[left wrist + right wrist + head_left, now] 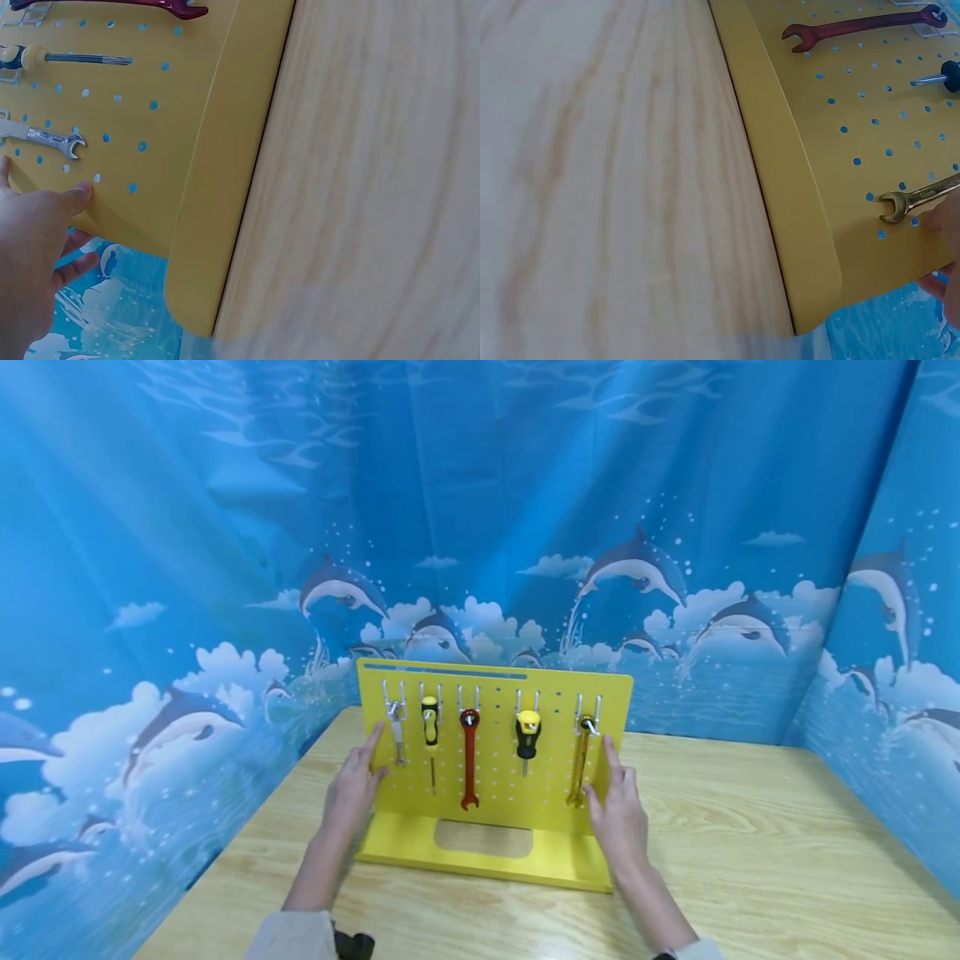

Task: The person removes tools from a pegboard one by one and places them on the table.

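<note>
We wear a pale greyish-beige left sleeve (291, 937) and a similarly pale right sleeve (697, 950). A black, rounded fitting (356, 946) sits beside the left one; a small dark piece (664, 956) edges the right.

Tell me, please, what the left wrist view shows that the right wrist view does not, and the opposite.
Left wrist view only: the left hand, the silver wrench and the longer screwdriver.

Right wrist view only: the right hand, the gold wrench and the shorter screwdriver, partly cut off by the picture's edge.

In both: the red wrench, the yellow pegboard, the wooden table and the blue curtain.
</note>
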Demonstrator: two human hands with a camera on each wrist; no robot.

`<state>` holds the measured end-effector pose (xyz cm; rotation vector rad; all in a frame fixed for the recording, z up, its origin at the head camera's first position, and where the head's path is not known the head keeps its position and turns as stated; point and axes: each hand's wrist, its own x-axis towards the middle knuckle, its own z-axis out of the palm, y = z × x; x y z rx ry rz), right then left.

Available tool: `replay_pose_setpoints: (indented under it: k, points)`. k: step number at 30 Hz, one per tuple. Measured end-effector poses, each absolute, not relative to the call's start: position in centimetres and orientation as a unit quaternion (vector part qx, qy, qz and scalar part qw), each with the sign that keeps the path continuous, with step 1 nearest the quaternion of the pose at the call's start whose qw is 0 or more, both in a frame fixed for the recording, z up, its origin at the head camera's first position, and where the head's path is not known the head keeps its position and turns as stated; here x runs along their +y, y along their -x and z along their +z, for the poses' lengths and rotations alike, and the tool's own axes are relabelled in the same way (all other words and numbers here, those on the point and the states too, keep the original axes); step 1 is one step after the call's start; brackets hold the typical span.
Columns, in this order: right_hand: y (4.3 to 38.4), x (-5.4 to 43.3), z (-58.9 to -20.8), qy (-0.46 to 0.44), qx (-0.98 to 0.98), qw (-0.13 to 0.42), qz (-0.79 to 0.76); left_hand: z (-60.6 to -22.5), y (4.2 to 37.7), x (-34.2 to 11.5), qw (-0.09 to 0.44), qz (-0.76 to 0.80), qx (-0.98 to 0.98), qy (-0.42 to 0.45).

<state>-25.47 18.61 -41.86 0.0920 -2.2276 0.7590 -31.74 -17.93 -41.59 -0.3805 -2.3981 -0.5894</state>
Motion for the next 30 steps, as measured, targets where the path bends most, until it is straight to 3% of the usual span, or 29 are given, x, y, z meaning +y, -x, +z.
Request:
replay_pose_setpoints:
  k: [3,8,11,14,18,24,30]
  points:
    - [25.4,18.9,-41.8,-0.042,-0.864,0.407,0.295,-41.6,31.7,-17.7,0.332,-0.212,-0.907,0.146]
    - [25.0,19.4,-41.1,-0.064,-0.793,0.518,0.314,-41.3,31.1,-17.2,0.359,-0.211,-0.899,0.135]
    - [24.7,19.4,-40.5,-0.116,-0.740,0.571,0.336,-40.8,30.6,-16.9,0.386,-0.233,-0.885,0.114]
    - [24.5,18.8,-39.9,-0.190,-0.709,0.587,0.342,-40.3,30.3,-16.5,0.405,-0.289,-0.862,0.101]
    - [24.4,16.9,-39.1,-0.270,-0.703,0.566,0.336,-39.5,30.1,-15.7,0.407,-0.381,-0.822,0.114]
    - [24.3,12.4,-37.6,-0.318,-0.723,0.511,0.339,-38.7,30.5,-14.0,0.409,-0.458,-0.778,0.132]
    - [24.6,8.0,-36.5,-0.348,-0.748,0.446,0.348,-38.9,31.2,-12.7,0.456,-0.454,-0.753,0.141]
